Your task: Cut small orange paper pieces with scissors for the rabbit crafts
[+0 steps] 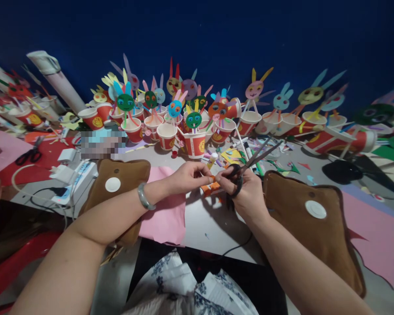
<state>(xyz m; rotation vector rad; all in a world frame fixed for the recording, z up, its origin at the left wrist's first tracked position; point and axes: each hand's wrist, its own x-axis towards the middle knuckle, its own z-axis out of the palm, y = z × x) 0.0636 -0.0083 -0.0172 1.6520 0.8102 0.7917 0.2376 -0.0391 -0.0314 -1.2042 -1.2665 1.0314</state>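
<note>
My left hand [193, 177], with a bracelet at the wrist, pinches a small orange piece of paper [213, 178] at its fingertips. The thumb and forefinger of my right hand [248, 190] meet the same piece from the other side. Black-handled scissors [259, 156] hang on my right hand's fingers, blades parted and pointing away to the upper right. Just below the fingertips lie more orange paper bits [210, 189] on the table. Behind them stands a red and white paper cup [195, 144] with a green paper face [194, 120] on it.
Rows of paper cups with paper animal faces line the back by a blue wall [197, 35]. Brown cushioned pads [311, 232] lie on both sides. Pink paper [164, 218], a power strip [82, 179], markers [249, 153] and scraps surround the hands. Part of another person shows far left.
</note>
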